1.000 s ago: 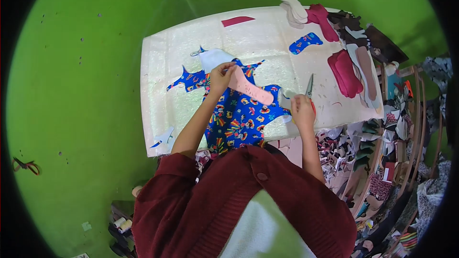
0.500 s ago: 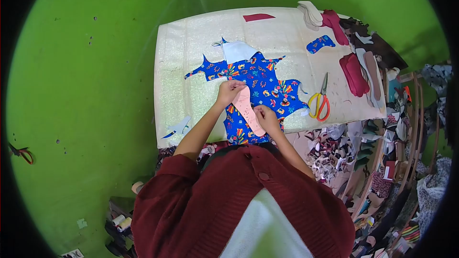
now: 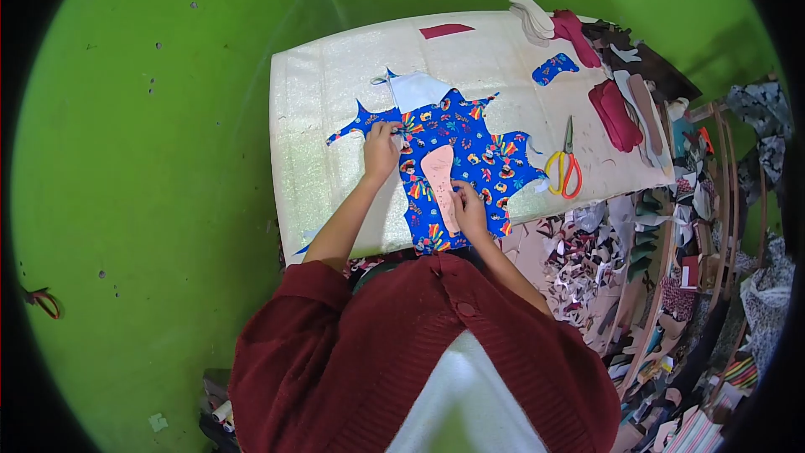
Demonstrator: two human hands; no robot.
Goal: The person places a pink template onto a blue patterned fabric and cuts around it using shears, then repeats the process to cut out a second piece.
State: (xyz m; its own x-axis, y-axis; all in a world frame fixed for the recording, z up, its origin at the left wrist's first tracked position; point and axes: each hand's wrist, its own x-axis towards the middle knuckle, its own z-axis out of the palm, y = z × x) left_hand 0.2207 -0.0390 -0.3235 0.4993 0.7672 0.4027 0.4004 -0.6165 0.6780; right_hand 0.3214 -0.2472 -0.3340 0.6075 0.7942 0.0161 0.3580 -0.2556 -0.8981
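A blue printed fabric piece [image 3: 470, 130] with jagged cut edges lies on the pale work table [image 3: 331, 75]. On top of it rests a pink sole-shaped pattern piece [image 3: 439, 176] with small dark marks. My left hand [image 3: 381, 153] is at the fabric's left edge, fingers closed on it. At the pattern's right side, my right hand [image 3: 471, 211] has its fingertips closed on the edge, though the exact grip is partly hidden. A white piece [image 3: 419, 91] lies over the fabric's upper end. Scissors with yellow and orange handles [image 3: 564, 172] lie to the right.
A small blue printed cutout [image 3: 555, 70], a maroon strip [image 3: 447, 30] and stacked maroon pieces [image 3: 615, 116] lie on the table. Pale sole shapes [image 3: 532, 21] sit at the back right. Fabric scraps [image 3: 579, 273] are heaped beyond the table's right front edge.
My left hand has let go of the pink pattern's top and moved left to the fabric edge. The pattern now lies more upright on the fabric. My right hand stays beside it.
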